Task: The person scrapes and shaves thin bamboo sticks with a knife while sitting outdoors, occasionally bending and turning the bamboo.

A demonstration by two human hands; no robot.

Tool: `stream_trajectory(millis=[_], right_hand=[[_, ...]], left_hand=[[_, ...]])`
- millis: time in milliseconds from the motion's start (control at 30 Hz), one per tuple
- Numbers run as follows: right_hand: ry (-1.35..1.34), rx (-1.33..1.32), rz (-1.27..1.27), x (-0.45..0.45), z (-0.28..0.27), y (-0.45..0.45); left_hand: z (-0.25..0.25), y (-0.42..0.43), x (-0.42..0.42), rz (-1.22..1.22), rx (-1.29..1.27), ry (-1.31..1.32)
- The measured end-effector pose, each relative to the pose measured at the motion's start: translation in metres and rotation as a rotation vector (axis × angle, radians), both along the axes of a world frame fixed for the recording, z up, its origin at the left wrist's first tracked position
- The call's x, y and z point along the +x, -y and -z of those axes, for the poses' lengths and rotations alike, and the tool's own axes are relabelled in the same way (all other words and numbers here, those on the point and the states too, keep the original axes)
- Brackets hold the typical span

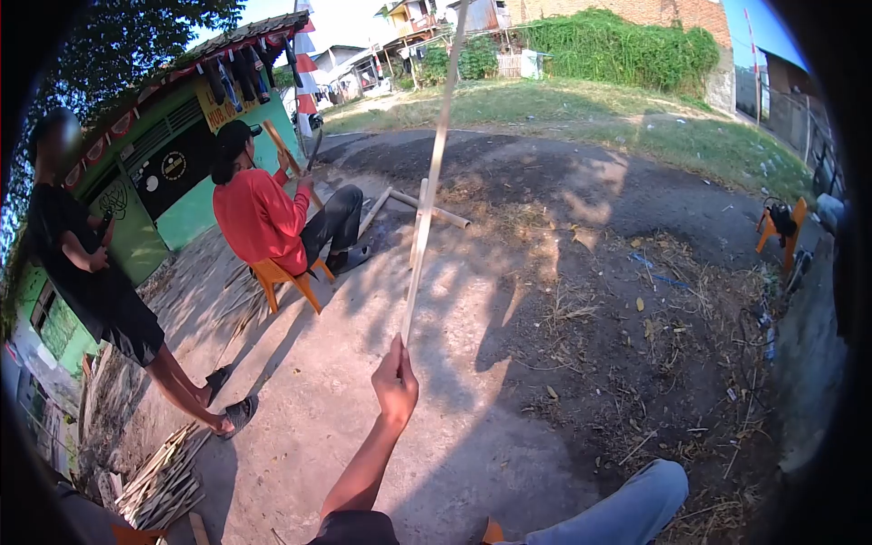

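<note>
My left hand (395,383) is raised in front of me on an outstretched forearm. Its thumb and fingers are closed around the lower end of a long, thin bamboo strip (437,154). The pale strip stands nearly upright, leaning slightly right, and its upper end runs out of the top of the view. My right hand is out of sight. A blue-jeaned knee (649,495) shows at the lower right.
A person in red (259,218) sits on an orange chair (282,277), holding a piece of bamboo. Another person in black (77,254) stands left. Bamboo poles (377,211) lie ahead; a bundle of strips (163,481) lies lower left. A wall (808,363) edges the right.
</note>
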State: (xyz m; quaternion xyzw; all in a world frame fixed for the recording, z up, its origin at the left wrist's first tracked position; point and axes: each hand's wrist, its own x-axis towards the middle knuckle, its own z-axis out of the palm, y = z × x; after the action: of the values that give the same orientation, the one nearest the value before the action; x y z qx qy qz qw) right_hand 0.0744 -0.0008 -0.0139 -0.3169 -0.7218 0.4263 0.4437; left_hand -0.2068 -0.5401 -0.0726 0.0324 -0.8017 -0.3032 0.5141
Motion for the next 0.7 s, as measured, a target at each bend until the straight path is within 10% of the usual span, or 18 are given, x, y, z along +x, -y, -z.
stream_trajectory(millis=[333, 700], right_hand=[[-0.041, -0.027, -0.032, 0.03, 0.004, -0.022], [-0.11, -0.055, -0.054, 0.065, 0.017, -0.043]], left_hand=[[0.002, -0.227, 0.085, 1.019, -0.494, 0.162], [0.004, -0.379, 0.137, 1.456, -0.745, -0.047]])
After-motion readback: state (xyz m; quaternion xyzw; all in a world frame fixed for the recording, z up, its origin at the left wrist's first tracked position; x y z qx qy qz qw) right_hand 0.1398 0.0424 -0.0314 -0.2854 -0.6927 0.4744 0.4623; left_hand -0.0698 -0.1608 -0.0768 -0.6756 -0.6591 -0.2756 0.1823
